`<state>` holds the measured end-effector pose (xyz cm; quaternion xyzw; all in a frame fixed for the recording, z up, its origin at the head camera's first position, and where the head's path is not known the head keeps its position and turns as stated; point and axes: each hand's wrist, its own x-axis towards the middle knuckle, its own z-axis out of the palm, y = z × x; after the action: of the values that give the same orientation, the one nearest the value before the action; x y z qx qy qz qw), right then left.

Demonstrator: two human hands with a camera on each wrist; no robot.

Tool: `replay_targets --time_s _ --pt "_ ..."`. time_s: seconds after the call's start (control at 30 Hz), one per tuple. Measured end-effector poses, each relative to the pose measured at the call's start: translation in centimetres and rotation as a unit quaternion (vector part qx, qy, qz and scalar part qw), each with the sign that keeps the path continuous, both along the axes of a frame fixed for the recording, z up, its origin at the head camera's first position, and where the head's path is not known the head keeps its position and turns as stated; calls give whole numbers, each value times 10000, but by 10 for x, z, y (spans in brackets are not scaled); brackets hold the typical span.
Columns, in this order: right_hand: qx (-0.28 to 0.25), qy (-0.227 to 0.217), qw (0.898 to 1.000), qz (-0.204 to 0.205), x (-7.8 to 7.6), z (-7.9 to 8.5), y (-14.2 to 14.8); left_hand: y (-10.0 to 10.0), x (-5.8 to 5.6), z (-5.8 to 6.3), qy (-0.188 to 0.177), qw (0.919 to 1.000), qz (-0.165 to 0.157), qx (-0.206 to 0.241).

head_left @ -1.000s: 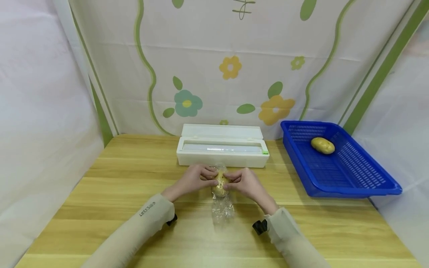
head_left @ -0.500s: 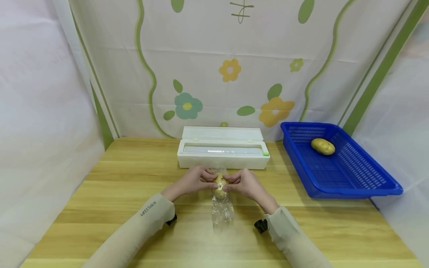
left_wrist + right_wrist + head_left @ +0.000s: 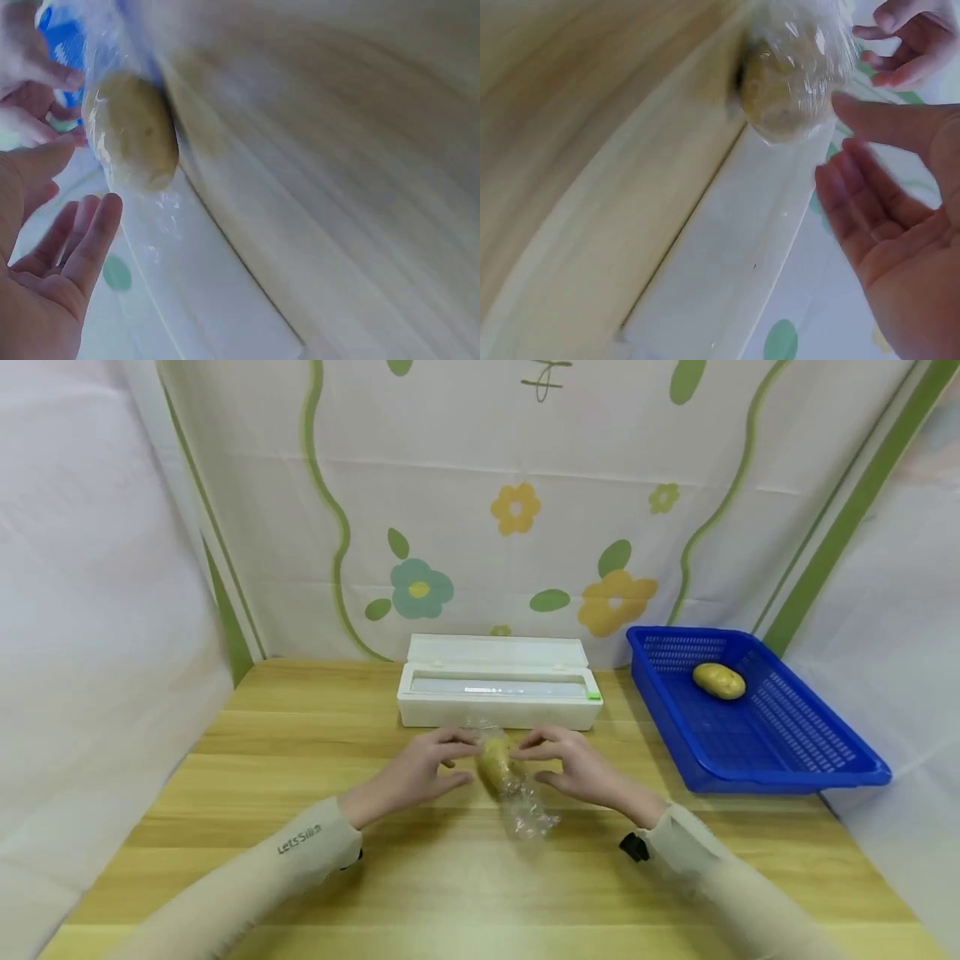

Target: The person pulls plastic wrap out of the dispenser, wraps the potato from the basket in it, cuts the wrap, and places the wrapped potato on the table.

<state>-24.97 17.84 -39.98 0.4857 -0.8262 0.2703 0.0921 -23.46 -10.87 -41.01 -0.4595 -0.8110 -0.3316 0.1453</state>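
Note:
A potato [image 3: 496, 763] in clear plastic wrap [image 3: 528, 814] lies tilted on the wooden table, with wrap bunched beyond both its ends. My left hand [image 3: 420, 770] is spread just left of it, thumb and fingers apart with a gap between them. On the other side, my right hand [image 3: 581, 767] is spread too, its fingertips right at the potato's edge. In the left wrist view, the potato [image 3: 135, 131] shows through the film beyond the left fingertips. The right wrist view has the right thumb tip beside the wrapped potato [image 3: 784, 94].
Behind the hands stands a long white cling film box [image 3: 498, 714] with its lid up and a roll [image 3: 498, 687] inside. A blue plastic basket [image 3: 697, 760] at the right holds another potato [image 3: 718, 681]. A flowered curtain [image 3: 465, 485] hangs behind the table.
Both hands have let go of the wrapped potato and spread apart to either side. The potato has turned, its near end of wrap now swung to the right.

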Motion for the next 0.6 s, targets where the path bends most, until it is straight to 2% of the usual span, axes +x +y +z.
replay_targets --time_s 0.1,0.2,0.4,0.5,0.6 --pt "234 264 9988 353 3 -2 13 4 7 -1 266 9978 -234 -562" --pt "524 79 9979 366 6 -4 21 12 14 -2 183 9948 -324 -946" --pt "666 -373 9966 311 5 -8 22 26 19 -2 441 9935 -146 -1039" --pt "645 -337 9963 460 3 -10 21 31 18 -1 574 9923 -113 -1090" --pt "661 -53 9960 593 4 -13 20 35 17 -2 606 9906 -90 -1225"
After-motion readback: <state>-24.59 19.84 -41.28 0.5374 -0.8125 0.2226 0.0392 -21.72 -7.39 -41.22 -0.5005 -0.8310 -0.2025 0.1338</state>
